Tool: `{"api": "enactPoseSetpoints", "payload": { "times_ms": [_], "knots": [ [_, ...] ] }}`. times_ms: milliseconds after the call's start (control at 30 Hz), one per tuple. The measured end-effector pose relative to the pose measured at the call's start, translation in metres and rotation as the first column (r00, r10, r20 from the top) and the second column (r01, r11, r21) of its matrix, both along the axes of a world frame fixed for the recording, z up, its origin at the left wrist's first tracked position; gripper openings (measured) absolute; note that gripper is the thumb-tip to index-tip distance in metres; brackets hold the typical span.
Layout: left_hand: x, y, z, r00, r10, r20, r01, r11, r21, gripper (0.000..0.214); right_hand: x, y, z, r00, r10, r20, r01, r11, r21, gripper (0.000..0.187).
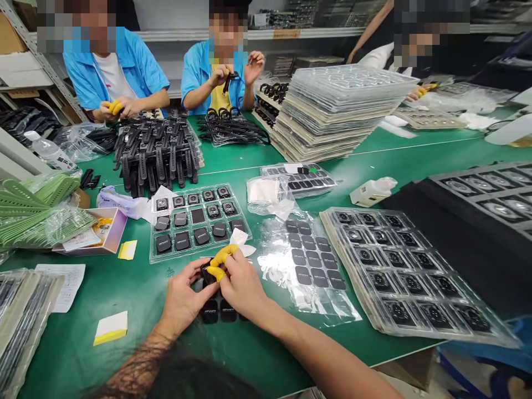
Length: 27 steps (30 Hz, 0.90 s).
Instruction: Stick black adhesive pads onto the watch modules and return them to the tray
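Observation:
My left hand (185, 293) grips a small black smartwatch case (205, 274) between thumb and fingers, low over the table. Yellow finger covers sit on my right hand (241, 282); its fingers are closed and bent at the case, and what they pinch is hidden. A crumpled white wipe (241, 249) shows just beyond those fingers; I cannot tell whether it is held. Under my hands lie dark square film stickers (210, 312), partly covered. Just beyond, a clear tray (153, 252) holds watch cases, several with dark square covers on top.
A sheet of square stickers (305, 257) lies right of my hands, beside stacked trays of watch cases (328, 221). Tall stacked trays (344, 111) and strapped watches (155, 149) stand farther back. Green straps (45, 208) are at left. Co-workers (120, 66) sit opposite.

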<state>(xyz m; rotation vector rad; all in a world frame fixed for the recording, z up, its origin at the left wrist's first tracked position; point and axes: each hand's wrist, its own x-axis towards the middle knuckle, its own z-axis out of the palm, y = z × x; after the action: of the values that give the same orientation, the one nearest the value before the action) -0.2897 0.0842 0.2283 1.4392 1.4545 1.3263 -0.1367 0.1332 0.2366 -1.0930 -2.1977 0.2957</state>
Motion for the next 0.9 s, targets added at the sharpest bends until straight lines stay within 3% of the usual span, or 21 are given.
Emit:
{"api": "enactPoseSetpoints", "payload": {
  "times_ms": [100,167,267,333,433,533,600,667,733,800,900],
  "knots": [
    [-0.002,0.000,0.000,1.000,0.019,0.002,-0.019,1.000,-0.016,0.048,0.012,0.002,0.021,0.978,0.047,-0.205,-0.073,0.989,-0.125,0.011],
    [-0.003,0.001,0.001,0.999,0.031,0.029,-0.029,0.998,-0.047,0.050,0.028,0.007,0.036,0.920,0.061,-0.387,-0.150,0.967,-0.205,0.010],
    [-0.003,0.000,0.006,0.995,0.037,0.096,-0.030,0.997,-0.075,0.053,0.058,0.021,0.046,0.862,-0.054,-0.505,-0.080,0.968,-0.240,0.016],
    [-0.002,-0.001,0.011,0.992,0.036,0.124,-0.025,0.996,-0.081,0.052,0.077,0.035,0.042,0.902,-0.165,-0.399,0.030,0.946,-0.324,0.017],
    [0.000,-0.004,0.017,0.989,0.017,0.146,-0.002,0.995,-0.098,0.050,0.095,0.055,0.031,0.938,-0.347,0.010,0.322,0.858,-0.400,0.008],
    [0.000,-0.005,0.019,0.988,0.009,0.157,0.008,0.994,-0.105,0.051,0.095,0.061,0.024,0.853,-0.478,0.212,0.516,0.833,-0.201,0.008],
    [-0.001,-0.005,0.019,0.986,0.009,0.164,0.008,0.995,-0.103,0.052,0.085,0.059,0.021,0.870,-0.452,0.195,0.464,0.886,-0.018,0.014],
    [-0.002,-0.005,0.016,0.985,0.006,0.175,0.011,0.995,-0.098,0.053,0.072,0.058,0.016,0.935,-0.281,0.214,0.265,0.959,0.103,0.022],
    [-0.003,-0.003,0.013,0.982,-0.005,0.186,0.022,0.996,-0.088,0.053,0.062,0.061,0.010,0.957,-0.127,0.259,0.100,0.988,0.115,0.023],
    [-0.004,-0.003,0.009,0.980,-0.019,0.197,0.035,0.996,-0.078,0.053,0.059,0.065,0.008,0.959,-0.105,0.262,0.080,0.991,0.105,0.018],
    [-0.004,-0.002,0.005,0.980,-0.024,0.198,0.040,0.996,-0.074,0.051,0.062,0.064,0.015,0.997,-0.064,0.050,0.062,0.997,0.044,0.011]
  ]
}}
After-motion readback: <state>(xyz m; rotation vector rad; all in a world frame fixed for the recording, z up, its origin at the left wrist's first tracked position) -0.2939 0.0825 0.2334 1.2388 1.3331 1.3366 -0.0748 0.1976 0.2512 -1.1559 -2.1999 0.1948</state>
